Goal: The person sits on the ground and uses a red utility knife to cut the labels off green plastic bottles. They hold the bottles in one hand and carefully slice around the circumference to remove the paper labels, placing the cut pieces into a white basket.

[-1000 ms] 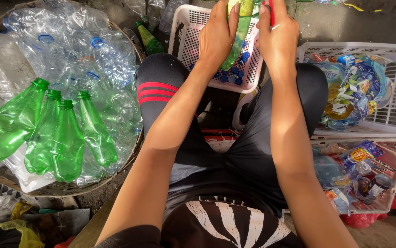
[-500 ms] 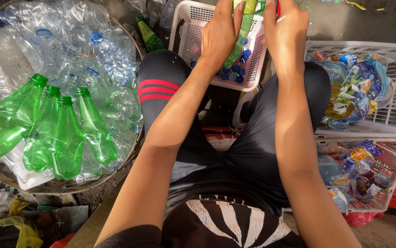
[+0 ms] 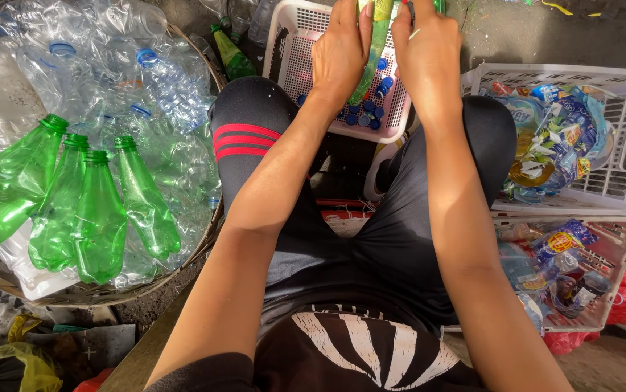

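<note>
Two hands: your left hand (image 3: 338,54) and your right hand (image 3: 425,54) are both up at the top of the view, close together.
Thing in hand: a green bottle (image 3: 372,51), long and thin, sits between the two hands, above the white basket (image 3: 287,43).
Left grip: your left hand is clenched around the side of the green bottle.
Right grip: your right hand is closed too, pressed at the bottle's other side; something small and red pokes out at its top, but I cannot tell what it is.
Where the bottle points: it hangs tilted, with its low end over the blue caps (image 3: 371,109) in the white basket.
How to hold well: keep the left hand firm so the bottle does not spin, I think, and let the right hand do the small work.
Stay over the basket: small bits would then fall in with the blue caps and not on your lap.
Watch out: the bottle looks thin and soft, so a hard squeeze may make it slip.
Left side: a round basket (image 3: 182,261) holds clear bottles and four green bottles (image 3: 81,203) lying side by side.
Right side: two white crates (image 3: 618,181) hold bright wrappers (image 3: 552,138).
</note>
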